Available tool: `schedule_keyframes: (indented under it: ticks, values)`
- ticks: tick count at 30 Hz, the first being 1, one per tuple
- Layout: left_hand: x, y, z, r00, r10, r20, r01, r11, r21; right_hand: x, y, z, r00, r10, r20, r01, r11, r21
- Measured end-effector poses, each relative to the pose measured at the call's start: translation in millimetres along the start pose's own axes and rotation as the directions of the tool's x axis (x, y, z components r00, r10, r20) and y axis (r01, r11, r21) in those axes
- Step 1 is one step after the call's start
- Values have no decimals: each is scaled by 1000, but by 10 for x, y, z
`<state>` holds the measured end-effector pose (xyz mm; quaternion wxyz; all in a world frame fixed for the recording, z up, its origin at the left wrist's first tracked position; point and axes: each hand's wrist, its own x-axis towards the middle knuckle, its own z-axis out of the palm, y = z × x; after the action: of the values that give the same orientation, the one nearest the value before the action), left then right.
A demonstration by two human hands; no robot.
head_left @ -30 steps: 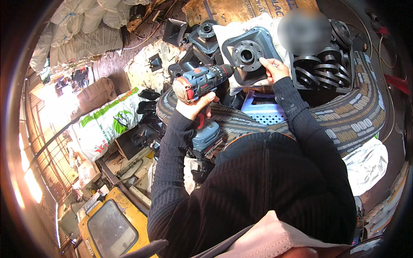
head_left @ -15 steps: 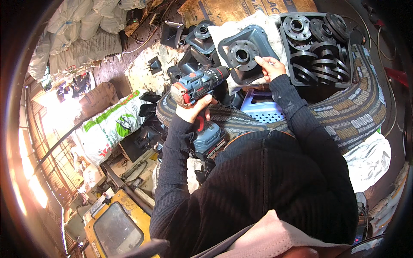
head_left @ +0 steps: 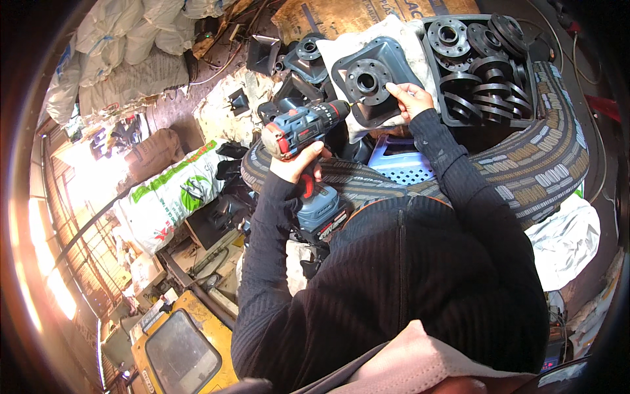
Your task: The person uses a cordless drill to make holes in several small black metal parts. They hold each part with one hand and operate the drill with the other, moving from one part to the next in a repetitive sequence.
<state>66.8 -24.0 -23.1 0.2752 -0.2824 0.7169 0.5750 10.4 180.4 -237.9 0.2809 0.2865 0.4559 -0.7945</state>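
Drill [head_left: 303, 128] nearer flange [head_left: 375, 80], bit tip obscured

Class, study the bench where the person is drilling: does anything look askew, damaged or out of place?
Nothing looks damaged. The black square metal flange plate lies tilted on a white cushion-like sack, steadied by the right hand, while the left hand aims the blue and red cordless drill at it.

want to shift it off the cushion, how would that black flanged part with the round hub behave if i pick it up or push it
The black flanged part looks like rigid moulded or cast material, so probably stiff, not floppy. Its broad flat base suggests it would slide rather than roll or tip. On the soft white cushion it may rock when pushed; the right hand steadies it.
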Motion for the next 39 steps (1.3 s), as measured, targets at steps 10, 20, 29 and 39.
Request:
schedule_keyframes:
  ticks: [10,20,29,39]
  values:
    - [441,81,-242,894,373,246,-435,597,674,-17,-21,9,999,42,31,-42,999,17]
    - [401,292,-123,960,159,231,-275,370,888,20,2,-21,997,54,55,-57,997,56]
    - [513,271,-143,959,6,283,-278,200,939,48,81,-73,993,96,75,-102,992,71]
    - [63,313,161,909,358,213,-347,371,861,17,-101,-233,971,167,169,-188,975,122]
